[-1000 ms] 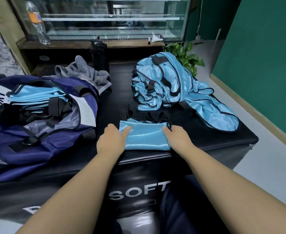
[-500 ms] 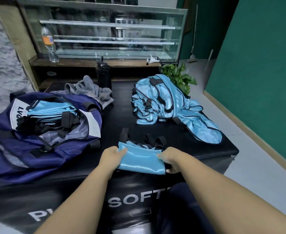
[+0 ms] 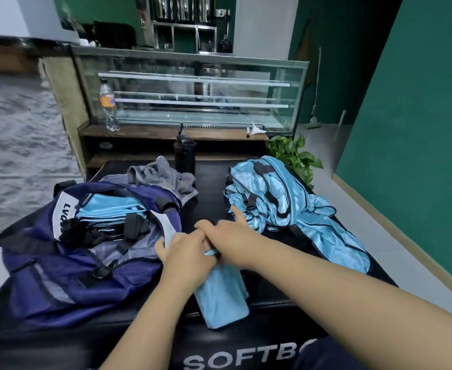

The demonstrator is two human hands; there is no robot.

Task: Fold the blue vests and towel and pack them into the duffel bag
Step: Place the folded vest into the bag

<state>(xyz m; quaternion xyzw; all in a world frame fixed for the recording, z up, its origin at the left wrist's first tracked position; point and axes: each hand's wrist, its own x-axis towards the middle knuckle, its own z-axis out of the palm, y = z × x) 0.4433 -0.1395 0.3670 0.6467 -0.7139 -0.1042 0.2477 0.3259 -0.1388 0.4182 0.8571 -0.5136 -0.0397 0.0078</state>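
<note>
A folded blue vest (image 3: 221, 297), smooth and satiny, is being held up off the black padded table (image 3: 267, 292) so that it is hanging as a narrow, roughly rectangular bundle. Its top edge is being gripped by the left hand (image 3: 186, 256), whose fingers are curled round the cloth. The right hand (image 3: 231, 240) is being kept pressed against the left at the same top edge; its index finger is stretched out toward the pile behind, and whether its other fingers are pinching the fabric cannot be told, since they are hidden.

To the left, a navy duffel bag (image 3: 59, 268) of thin, creased nylon with grey lining is being left open on the table, just beside the hands. Inside it, a flat stack of folded blue vests (image 3: 110, 209) with black trim is being kept, lying level in the main compartment, with black straps and buckles draped over it.

To the right, a loose heap of unfolded blue vests (image 3: 286, 201), shiny and rumpled with dark binding along the edges, is being left spread toward the table's right edge. Behind the bag, a crumpled grey towel (image 3: 161, 174) with a ribbed, knitted texture is being left beside a tall black cylindrical bottle (image 3: 184, 156). Beyond the table, a clear plastic water bottle (image 3: 108, 105) is being kept upright on a wooden shelf (image 3: 150, 132).
</note>
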